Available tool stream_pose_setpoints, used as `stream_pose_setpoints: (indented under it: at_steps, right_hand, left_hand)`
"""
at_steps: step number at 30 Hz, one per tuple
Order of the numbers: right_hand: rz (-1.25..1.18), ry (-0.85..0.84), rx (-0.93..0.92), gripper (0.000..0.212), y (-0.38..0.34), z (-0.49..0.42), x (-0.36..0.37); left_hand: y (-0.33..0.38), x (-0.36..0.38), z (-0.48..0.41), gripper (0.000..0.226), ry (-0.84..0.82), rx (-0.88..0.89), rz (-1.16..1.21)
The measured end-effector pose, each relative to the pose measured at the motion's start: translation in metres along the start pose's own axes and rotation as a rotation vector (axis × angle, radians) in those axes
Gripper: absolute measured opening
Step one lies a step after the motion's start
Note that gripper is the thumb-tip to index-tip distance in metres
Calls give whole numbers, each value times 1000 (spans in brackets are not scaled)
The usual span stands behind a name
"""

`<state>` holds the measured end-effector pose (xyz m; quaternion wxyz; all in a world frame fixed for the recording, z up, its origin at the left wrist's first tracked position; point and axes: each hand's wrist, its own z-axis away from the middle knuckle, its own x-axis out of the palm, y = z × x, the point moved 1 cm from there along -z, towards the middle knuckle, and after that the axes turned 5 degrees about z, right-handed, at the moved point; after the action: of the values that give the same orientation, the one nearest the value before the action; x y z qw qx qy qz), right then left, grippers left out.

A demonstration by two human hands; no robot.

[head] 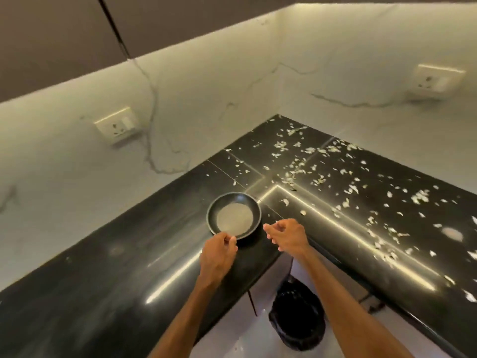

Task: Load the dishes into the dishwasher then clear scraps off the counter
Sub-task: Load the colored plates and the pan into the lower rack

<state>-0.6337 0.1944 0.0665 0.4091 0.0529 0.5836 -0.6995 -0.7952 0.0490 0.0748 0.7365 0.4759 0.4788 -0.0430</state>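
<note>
Bowl held on the counter
The left hand pinched its near rim; the right hand hung loose-fingered, empty, just right of the bowl, scraps scattered beyond.

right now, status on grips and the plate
Left grip pinching near rim of plate. Right grip open beside it, empty. Scraps strewn over counter at right, none blocking.

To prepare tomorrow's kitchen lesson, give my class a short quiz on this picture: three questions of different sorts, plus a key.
1. True or false: most scraps lie on the counter right of the plate.
2. Which hand holds the plate's rim? A) left hand B) right hand C) neither
3. Fill in: on the floor below the counter stands a black ____.
Key: 1 true; 2 A, the right hand hovers open; 3 bin.
</note>
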Motion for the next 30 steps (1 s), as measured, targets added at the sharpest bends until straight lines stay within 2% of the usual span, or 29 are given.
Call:
stream_pose_setpoints:
  at_steps: [4,6,9,11,13,15,17,20,22,25,26,30]
  right_hand:
    - [32,-102,-42,26,-11,-11,31]
    - [50,-151,-53,23,-12,-7,47]
    - [76,-169,-44,18,-20,-3,60]
    - [62,-186,7,13,-24,-3,60]
    - [40,-158,58,10,-25,-7,57]
    - [-11,-108,129,11,-26,-7,50]
    - [-63,-61,192,13,-26,-7,46]
    - [-161,40,244,8,-25,-7,46]
    - [-210,119,280,9,-23,-6,43]
    - [-289,199,322,48,-21,-11,31]
    - [-332,227,322,54,-21,-13,25]
    - [-480,471,309,32,-20,-5,-16]
  left_hand:
    - [-29,-6,1,20,118,-140,-24]
    - [-42,-4,0,24,107,-204,-32]
    - [-54,3,-9,52,-20,-261,-146]
    - [-62,12,-23,62,-142,-265,-169]
    - [-75,26,-39,65,-269,-267,-165]
    - [-100,50,-58,65,-357,-315,-62]
    - [-102,61,-64,53,-357,-323,20]
    - [-74,47,-60,35,-307,-234,82]
    - [-63,45,-60,32,-335,-147,140]
    - [-38,46,-59,31,-440,36,278]
    - [-28,49,-58,29,-482,96,305]
    - [16,67,-54,23,-587,335,302]
